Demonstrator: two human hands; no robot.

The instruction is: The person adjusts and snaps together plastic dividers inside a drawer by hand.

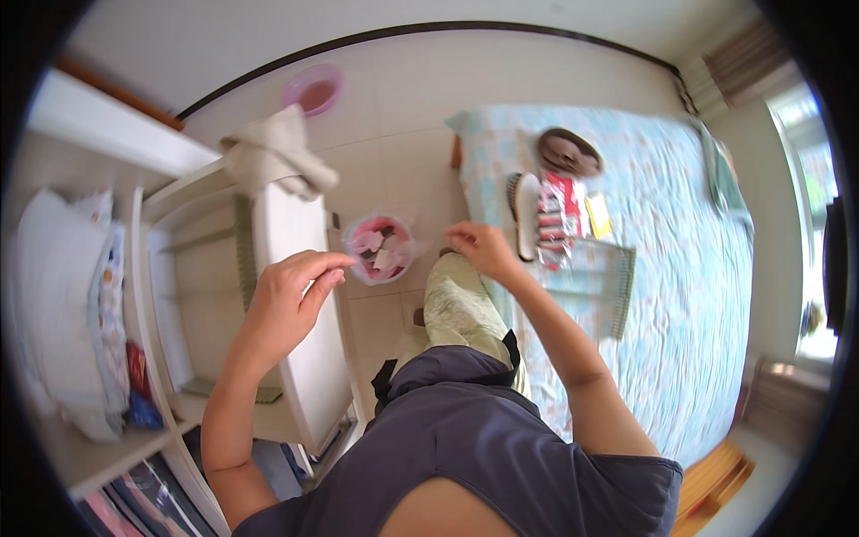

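My left hand point(300, 282) is held over the front panel of a pulled-out white drawer point(300, 242), its fingers stretched out and the thumb apart. Nothing shows in it. My right hand point(483, 248) is raised beside the bed's edge, with the fingers loosely bent and apart and nothing visible between them. Below and between the hands stands a waste bin point(380, 251) with a clear liner and pink and white scraps. Green slatted dividers point(243, 255) stand in the drawer. A beige cloth point(279, 154) hangs over the drawer's far corner.
The bed point(680, 295) at right carries a brush point(526, 215), red-and-white packets point(559, 206), a yellow packet point(598, 215), a dark brown rounded item point(570, 152) and a green divider point(620, 291). A pink basin point(313, 91) sits on the floor. Folded bedding point(67, 304) fills a left shelf.
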